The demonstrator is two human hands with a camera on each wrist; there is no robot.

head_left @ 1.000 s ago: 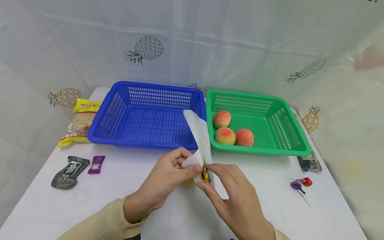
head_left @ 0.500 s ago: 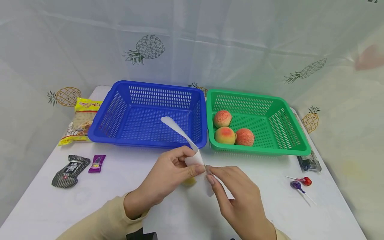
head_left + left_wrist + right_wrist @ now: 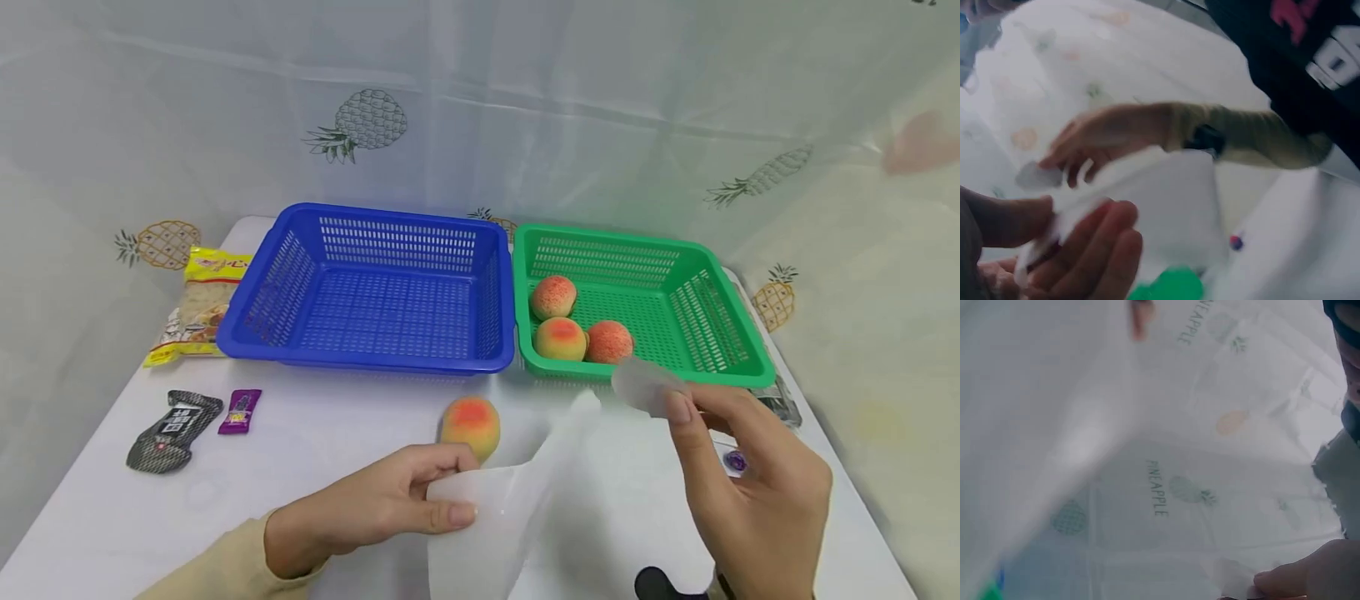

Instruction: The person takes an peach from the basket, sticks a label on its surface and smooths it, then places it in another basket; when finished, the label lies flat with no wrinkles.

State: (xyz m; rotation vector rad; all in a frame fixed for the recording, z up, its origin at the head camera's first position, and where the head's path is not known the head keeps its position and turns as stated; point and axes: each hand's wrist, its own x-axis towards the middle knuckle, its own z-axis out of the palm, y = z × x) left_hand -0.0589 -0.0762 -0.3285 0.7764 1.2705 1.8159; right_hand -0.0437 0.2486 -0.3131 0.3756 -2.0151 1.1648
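Observation:
In the head view my left hand pinches a white paper sheet between thumb and fingers, its far end curling up to the right. To the right, my right hand holds a small pale, rounded sticker by its edge, apart from the sheet. Only the plain back of the sticker shows. A peach lies on the table just beyond my left fingers. The left wrist view shows the sticker in the right fingertips too; in the right wrist view the sheet is blurred and close.
A blue basket stands at the back beside a green basket holding three peaches. At left lie a yellow snack bag, a black packet and a purple packet. A purple lollipop is partly behind my right hand.
My right hand has moved right, away from the sheet, with the small sticker peeled off. My left hand and the sheet have come lower and nearer, uncovering the peach.

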